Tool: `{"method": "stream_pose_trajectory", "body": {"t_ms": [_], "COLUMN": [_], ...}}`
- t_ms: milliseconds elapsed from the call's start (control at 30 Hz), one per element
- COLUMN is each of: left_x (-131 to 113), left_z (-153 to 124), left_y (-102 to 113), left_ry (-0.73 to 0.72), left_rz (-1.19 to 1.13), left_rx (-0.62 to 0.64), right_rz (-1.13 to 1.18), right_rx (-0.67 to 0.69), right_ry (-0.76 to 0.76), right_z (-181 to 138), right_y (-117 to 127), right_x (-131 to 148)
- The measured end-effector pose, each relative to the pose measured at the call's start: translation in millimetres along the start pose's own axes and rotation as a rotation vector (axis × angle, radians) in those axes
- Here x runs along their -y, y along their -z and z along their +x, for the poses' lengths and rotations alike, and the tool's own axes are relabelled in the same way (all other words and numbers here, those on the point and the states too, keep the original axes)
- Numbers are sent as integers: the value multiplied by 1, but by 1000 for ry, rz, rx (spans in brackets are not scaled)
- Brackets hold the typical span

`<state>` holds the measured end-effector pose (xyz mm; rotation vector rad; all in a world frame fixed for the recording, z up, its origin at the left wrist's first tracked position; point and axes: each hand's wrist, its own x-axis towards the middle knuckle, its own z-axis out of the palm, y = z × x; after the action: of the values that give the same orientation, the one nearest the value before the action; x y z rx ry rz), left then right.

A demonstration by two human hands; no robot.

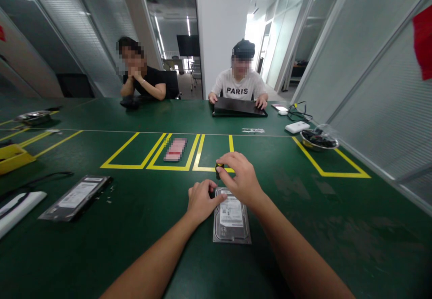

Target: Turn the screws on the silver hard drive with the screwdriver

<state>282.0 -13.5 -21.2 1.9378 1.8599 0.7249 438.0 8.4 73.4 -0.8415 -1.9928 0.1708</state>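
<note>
In front of me lies a silver hard drive with a white label, flat on the green table. My right hand is closed on a short black-and-yellow screwdriver, held upright above the drive's far left corner. Whether its tip meets a screw is hidden. My left hand grips the drive's far left side, its thumb over the label and its fingertips close to the screwdriver.
Left of me are another hard drive, small loose bits, a white device and a yellow bin. Yellow tape marks the table, with a pinkish phone-like item inside. A metal bowl stands right. Two people sit opposite.
</note>
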Motion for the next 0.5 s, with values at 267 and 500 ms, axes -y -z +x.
{"method": "stream_pose_trajectory", "body": {"t_ms": [267, 500], "left_x": [-3, -2], "left_z": [0, 0], "left_y": [2, 2], "left_ry": [12, 8], "left_rz": [-4, -3], "left_rx": [4, 10], "right_rz": [-9, -5], "right_rx": [10, 11], "right_ry": [-27, 9], "right_z": [0, 0], "right_y": [1, 2], "right_x": [0, 1]}}
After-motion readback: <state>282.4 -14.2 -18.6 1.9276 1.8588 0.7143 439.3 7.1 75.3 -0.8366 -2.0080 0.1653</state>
